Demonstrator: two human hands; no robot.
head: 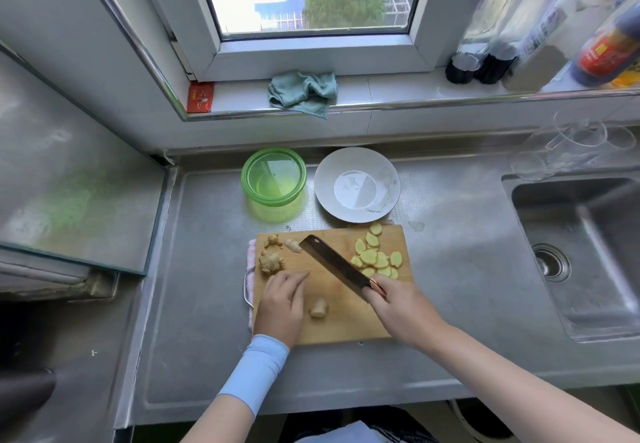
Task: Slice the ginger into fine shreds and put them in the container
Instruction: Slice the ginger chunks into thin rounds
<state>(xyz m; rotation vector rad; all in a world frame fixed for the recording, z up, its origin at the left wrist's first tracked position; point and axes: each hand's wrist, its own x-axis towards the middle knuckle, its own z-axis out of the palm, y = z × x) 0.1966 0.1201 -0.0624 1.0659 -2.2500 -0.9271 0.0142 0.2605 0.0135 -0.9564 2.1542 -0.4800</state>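
A wooden cutting board [349,325] lies on the steel counter. Yellow ginger slices [375,257] are heaped at its far right. Unpeeled ginger knobs [272,262] sit at its far left, and a small ginger chunk [319,307] lies near the middle. My right hand [394,304] grips the handle of a dark cleaver [334,262], whose blade slants up and left over the board. My left hand [282,304] rests flat on the board, fingers pointing toward the knobs, just left of the chunk. A green container [273,183] stands behind the board.
A white plate [356,184] sits right of the green container. The sink [581,255] lies to the right. Clear glassware [575,145] stands behind the sink. A teal cloth [303,91] and bottles [540,27] sit on the windowsill. A cloth [250,255] pokes out under the board's left edge.
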